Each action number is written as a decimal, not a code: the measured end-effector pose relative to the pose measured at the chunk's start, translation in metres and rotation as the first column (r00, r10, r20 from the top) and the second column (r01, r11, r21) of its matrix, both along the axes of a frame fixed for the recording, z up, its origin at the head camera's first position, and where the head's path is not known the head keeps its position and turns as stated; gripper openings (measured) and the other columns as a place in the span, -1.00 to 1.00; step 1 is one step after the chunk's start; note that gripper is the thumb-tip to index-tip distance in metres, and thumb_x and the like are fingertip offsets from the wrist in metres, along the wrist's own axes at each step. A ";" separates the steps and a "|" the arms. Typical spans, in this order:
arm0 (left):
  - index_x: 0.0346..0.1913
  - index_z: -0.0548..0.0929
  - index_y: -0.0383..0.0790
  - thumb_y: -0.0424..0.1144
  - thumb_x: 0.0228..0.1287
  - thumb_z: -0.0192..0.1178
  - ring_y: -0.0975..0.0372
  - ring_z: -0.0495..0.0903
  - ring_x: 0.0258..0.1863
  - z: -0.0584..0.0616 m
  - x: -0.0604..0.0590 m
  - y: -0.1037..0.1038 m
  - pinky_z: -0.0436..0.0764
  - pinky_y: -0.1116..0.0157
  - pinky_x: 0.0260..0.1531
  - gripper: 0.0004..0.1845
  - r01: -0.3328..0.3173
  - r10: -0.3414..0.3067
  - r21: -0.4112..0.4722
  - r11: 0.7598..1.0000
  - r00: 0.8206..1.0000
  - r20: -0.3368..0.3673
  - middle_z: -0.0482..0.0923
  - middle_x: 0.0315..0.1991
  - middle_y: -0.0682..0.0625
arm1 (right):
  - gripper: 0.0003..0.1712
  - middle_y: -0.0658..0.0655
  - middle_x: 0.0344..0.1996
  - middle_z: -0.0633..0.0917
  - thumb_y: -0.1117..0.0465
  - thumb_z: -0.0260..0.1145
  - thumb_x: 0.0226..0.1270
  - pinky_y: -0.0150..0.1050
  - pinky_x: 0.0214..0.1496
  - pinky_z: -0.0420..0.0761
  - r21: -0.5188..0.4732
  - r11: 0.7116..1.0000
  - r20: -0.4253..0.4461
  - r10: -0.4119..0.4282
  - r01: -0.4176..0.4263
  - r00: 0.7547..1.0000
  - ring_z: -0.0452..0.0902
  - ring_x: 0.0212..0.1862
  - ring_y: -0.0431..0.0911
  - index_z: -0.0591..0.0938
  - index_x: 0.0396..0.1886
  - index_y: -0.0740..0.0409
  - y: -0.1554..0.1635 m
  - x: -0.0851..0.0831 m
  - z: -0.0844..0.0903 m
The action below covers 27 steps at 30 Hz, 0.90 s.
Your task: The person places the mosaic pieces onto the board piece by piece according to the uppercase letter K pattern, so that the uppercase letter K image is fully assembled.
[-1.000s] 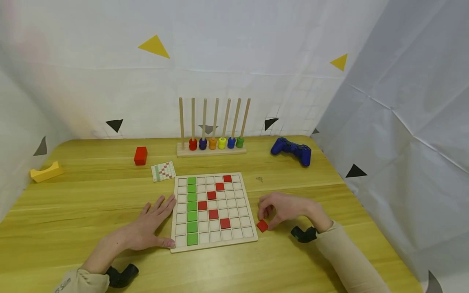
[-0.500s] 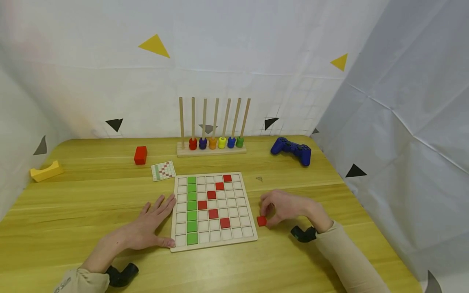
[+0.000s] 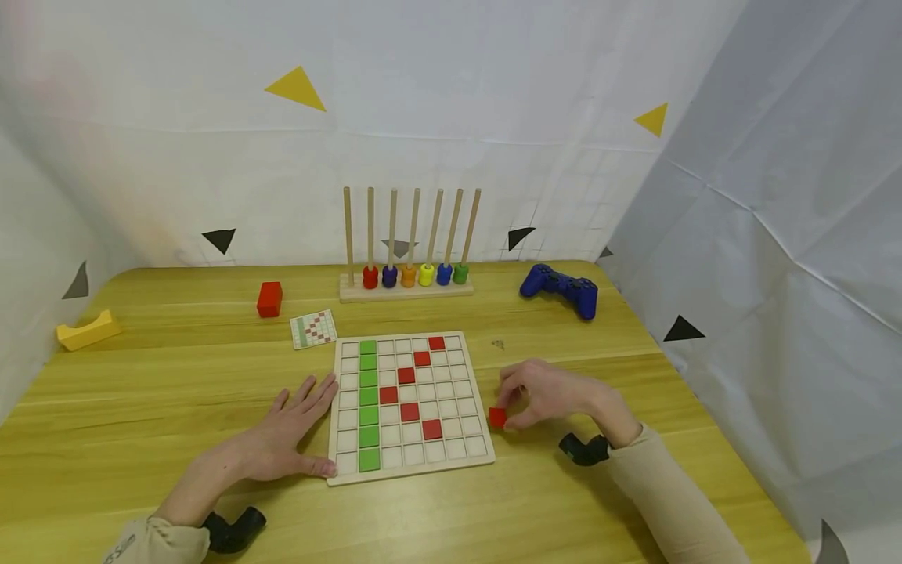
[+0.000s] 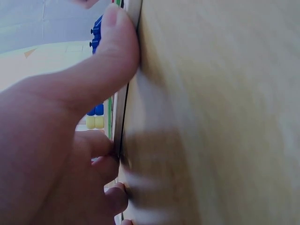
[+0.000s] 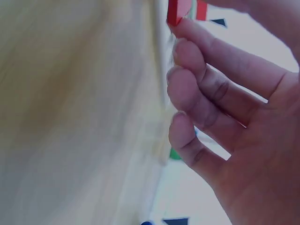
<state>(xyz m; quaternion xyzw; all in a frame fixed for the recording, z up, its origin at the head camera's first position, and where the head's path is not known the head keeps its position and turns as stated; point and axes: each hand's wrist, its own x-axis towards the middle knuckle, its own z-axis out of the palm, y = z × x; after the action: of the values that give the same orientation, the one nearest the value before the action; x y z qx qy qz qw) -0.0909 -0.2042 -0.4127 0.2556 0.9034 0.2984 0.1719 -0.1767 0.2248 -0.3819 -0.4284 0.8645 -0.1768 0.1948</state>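
Observation:
A square wooden grid board (image 3: 444, 458) lies mid-table, with a column of green tiles (image 3: 369, 415) and several red tiles (image 3: 409, 412) in its cells, forming a sideways V. My left hand (image 3: 278, 439) lies spread at the board's left edge, thumb and fingertips touching the rim; the left wrist view shows the thumb (image 4: 112, 51) along that edge. Just off the board's right edge, my right hand (image 3: 546, 395) pinches a loose red tile (image 3: 497, 417) between thumb and index finger. In the right wrist view this red tile (image 5: 178, 10) shows at the index fingertip, the other fingers loosely curled.
A small pattern card (image 3: 313, 329) lies behind the board's left corner. Farther back stand a peg rack (image 3: 406, 293) with coloured beads and a red block (image 3: 269, 299). A blue game controller (image 3: 559, 290) lies back right, a yellow arch block (image 3: 89, 330) far left.
My right hand has picked the red tile up from the table and carried it slightly left and away from me, to the board's right edge. My left hand has stayed in place.

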 end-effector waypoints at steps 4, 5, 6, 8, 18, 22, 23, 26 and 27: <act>0.59 -0.11 -0.35 0.26 0.07 0.37 -0.28 -0.36 0.56 0.000 0.001 0.000 -0.34 -0.38 0.37 0.26 -0.001 0.001 -0.005 1.000 1.000 -0.010 -0.27 0.62 -0.27 | -0.84 -0.11 -0.36 0.54 0.01 0.52 0.17 -0.41 -0.23 0.47 0.004 0.998 -0.015 0.064 -0.064 0.998 0.42 -0.32 -0.26 0.73 -0.29 -0.13 -0.017 0.004 0.006; 0.59 -0.11 -0.35 0.26 0.08 0.37 -0.28 -0.36 0.56 0.000 0.001 0.000 -0.33 -0.38 0.37 0.26 -0.001 0.001 -0.007 1.000 1.000 -0.011 -0.27 0.62 -0.27 | -0.85 -0.12 -0.36 0.53 0.00 0.51 0.18 -0.41 -0.24 0.46 0.018 0.997 -0.020 0.076 -0.076 0.997 0.41 -0.32 -0.27 0.72 -0.30 -0.14 -0.023 0.005 0.008; 0.59 -0.11 -0.34 0.27 0.08 0.37 -0.27 -0.35 0.56 0.000 0.001 0.000 -0.33 -0.38 0.38 0.26 -0.003 0.003 -0.011 1.000 1.000 -0.012 -0.27 0.62 -0.26 | -0.85 -0.13 -0.36 0.52 0.00 0.51 0.18 -0.43 -0.23 0.46 0.031 0.995 -0.026 0.094 -0.093 0.995 0.41 -0.32 -0.29 0.73 -0.31 -0.13 -0.028 0.005 0.008; 0.60 -0.11 -0.33 0.27 0.08 0.36 -0.26 -0.36 0.56 0.000 0.001 0.000 -0.33 -0.38 0.38 0.26 -0.007 0.007 -0.020 1.000 1.000 -0.012 -0.27 0.63 -0.25 | -0.84 -0.16 -0.36 0.53 -0.02 0.50 0.19 -0.46 -0.22 0.48 0.061 0.991 -0.036 0.123 -0.121 0.992 0.43 -0.32 -0.32 0.73 -0.30 -0.12 -0.040 0.007 0.009; 0.59 -0.11 -0.35 0.26 0.10 0.36 -0.27 -0.37 0.56 0.002 0.002 -0.001 -0.34 -0.37 0.38 0.25 -0.003 0.003 -0.007 1.000 1.000 -0.001 -0.28 0.62 -0.26 | -0.82 -0.13 -0.36 0.56 0.00 0.51 0.18 -0.52 -0.31 0.40 0.121 0.973 -0.058 0.207 -0.199 0.977 0.34 -0.37 -0.35 0.73 -0.33 -0.05 -0.067 0.017 0.007; 0.59 -0.11 -0.35 0.26 0.10 0.36 -0.28 -0.37 0.56 0.003 0.001 0.000 -0.34 -0.38 0.37 0.25 -0.001 0.001 -0.001 1.000 1.000 0.002 -0.29 0.62 -0.26 | -0.84 -0.14 -0.36 0.55 0.03 0.50 0.19 -0.52 -0.32 0.39 0.124 0.975 -0.047 0.194 -0.187 0.980 0.34 -0.37 -0.34 0.73 -0.31 -0.06 -0.068 0.019 0.005; 0.59 -0.12 -0.35 0.26 0.10 0.36 -0.27 -0.37 0.56 0.003 0.001 0.000 -0.34 -0.37 0.38 0.25 -0.001 0.001 -0.005 1.000 1.000 0.002 -0.29 0.62 -0.25 | -0.85 -0.14 -0.36 0.55 0.03 0.50 0.19 -0.51 -0.33 0.39 0.124 0.975 -0.048 0.194 -0.187 0.980 0.34 -0.37 -0.34 0.73 -0.31 -0.06 -0.068 0.020 0.005; 0.59 -0.11 -0.35 0.27 0.10 0.35 -0.27 -0.38 0.56 0.002 0.001 -0.001 -0.34 -0.37 0.38 0.25 0.000 0.000 -0.011 1.000 1.000 0.003 -0.29 0.62 -0.25 | -0.85 -0.14 -0.36 0.54 0.03 0.50 0.19 -0.50 -0.33 0.38 0.125 0.975 -0.052 0.192 -0.184 0.980 0.33 -0.37 -0.34 0.72 -0.31 -0.09 -0.068 0.020 0.004; 0.59 -0.11 -0.35 0.27 0.10 0.35 -0.26 -0.38 0.56 0.002 0.000 -0.001 -0.35 -0.37 0.38 0.25 0.000 0.000 -0.013 1.000 1.000 0.003 -0.29 0.62 -0.25 | -0.86 -0.14 -0.36 0.54 0.02 0.49 0.20 -0.51 -0.33 0.37 0.125 0.975 -0.054 0.192 -0.184 0.980 0.33 -0.37 -0.34 0.71 -0.32 -0.09 -0.067 0.020 0.004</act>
<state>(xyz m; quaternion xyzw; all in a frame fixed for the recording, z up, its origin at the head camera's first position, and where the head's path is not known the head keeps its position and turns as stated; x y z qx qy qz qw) -0.0904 -0.2049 -0.4111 0.2539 0.9051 0.2928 0.1748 -0.1567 0.1574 -0.3783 -0.5015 0.8349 -0.0917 0.2075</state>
